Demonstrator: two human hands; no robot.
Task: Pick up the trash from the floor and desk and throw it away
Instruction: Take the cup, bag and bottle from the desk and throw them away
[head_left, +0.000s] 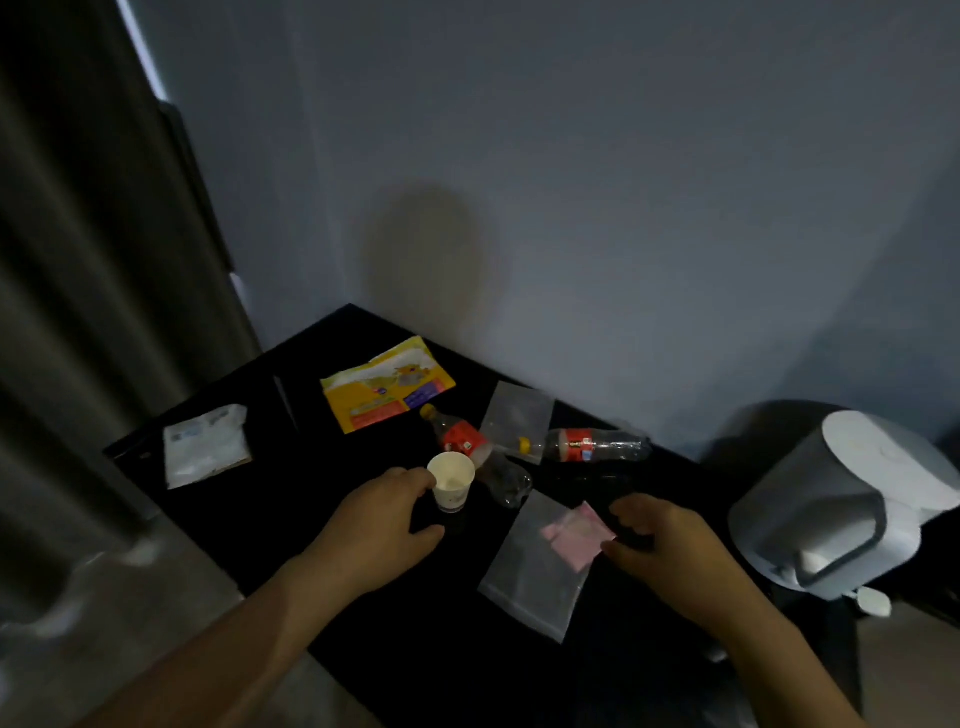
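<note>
A black desk (270, 514) holds scattered trash. A small white paper cup (451, 480) stands upright near the middle, and my left hand (382, 517) curls around its left side, fingers apart, touching or nearly touching it. My right hand (662, 540) rests with its fingertips at the right edge of a clear plastic bag (535, 566) with pink paper (576, 532) inside. Two empty red-labelled bottles lie on their sides: one (467, 447) just behind the cup, the other (597, 445) further right. A yellow snack packet (387, 384), a white wrapper (205, 447) and a second clear bag (517, 415) lie further back.
A grey and white bin (836, 519) with its lid tipped stands right of the desk, a small white tag (875, 601) below it. A dark curtain (78, 312) hangs on the left. The grey wall (571, 208) backs the desk. Grey floor (130, 597) shows at lower left.
</note>
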